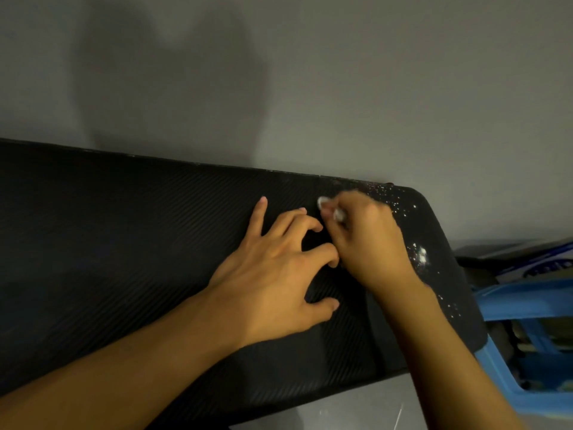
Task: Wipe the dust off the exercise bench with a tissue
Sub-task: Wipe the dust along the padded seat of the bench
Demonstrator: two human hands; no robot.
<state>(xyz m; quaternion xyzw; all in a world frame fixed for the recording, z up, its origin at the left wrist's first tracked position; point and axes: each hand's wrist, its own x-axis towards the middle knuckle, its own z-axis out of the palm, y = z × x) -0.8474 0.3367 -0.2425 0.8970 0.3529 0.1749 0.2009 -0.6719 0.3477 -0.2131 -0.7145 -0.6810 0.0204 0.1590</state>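
Note:
The black textured exercise bench (139,243) runs across the view against a grey wall. White dust specks (420,254) lie scattered over its right end. My right hand (369,240) grips a small white tissue (328,207), of which only bits show between the fingers, and holds it against the pad near the far edge. My left hand (279,274) rests on the pad just left of it, fingers spread and bent, its fingertips touching the surface.
A blue plastic stool or crate (527,305) stands right of the bench's end, with a printed box (545,262) behind it. The grey wall (310,88) rises directly behind the bench. Pale floor (356,411) shows below the bench's front edge.

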